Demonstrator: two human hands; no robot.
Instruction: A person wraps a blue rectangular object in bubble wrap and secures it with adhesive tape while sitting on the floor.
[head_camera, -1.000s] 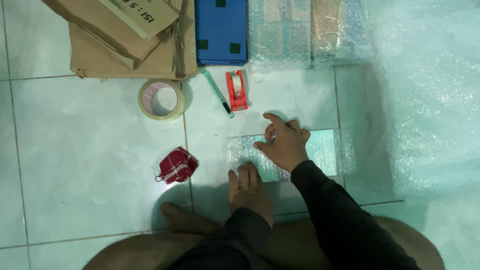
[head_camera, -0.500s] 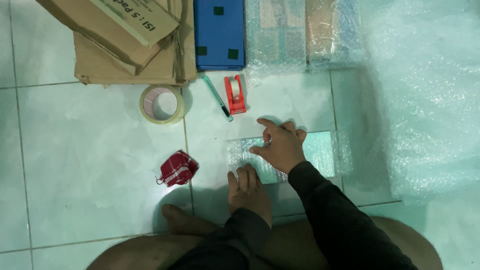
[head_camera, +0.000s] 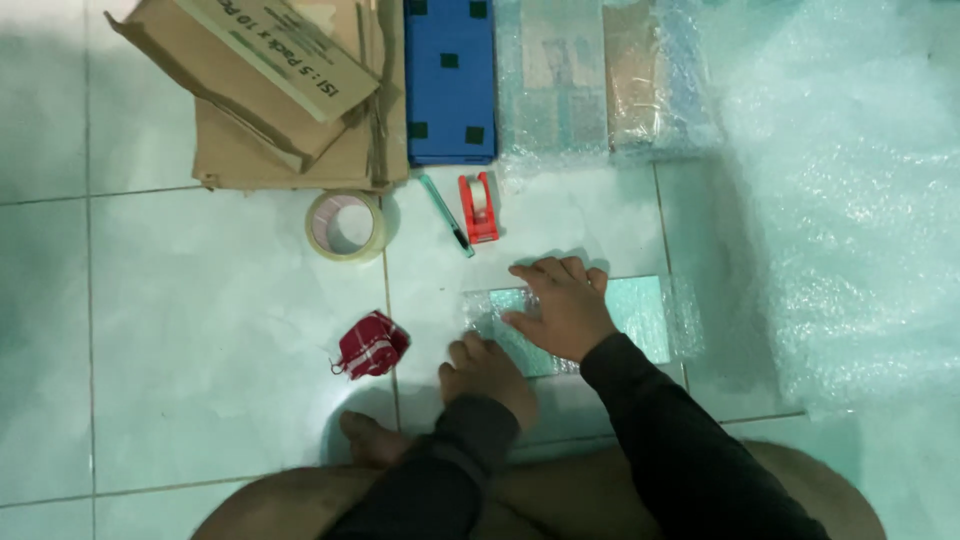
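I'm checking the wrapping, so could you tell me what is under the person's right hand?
The right hand presses on a flat pale-green item wrapped in bubble wrap. The part beneath the palm is hidden.

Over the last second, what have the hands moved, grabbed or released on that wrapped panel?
Hardly anything: the right hand stays flat on the flat bubble-wrapped turquoise panel, and the left hand stays at its near edge. Nothing was grabbed or released. The clear tape roll and red tape dispenser stayed put.
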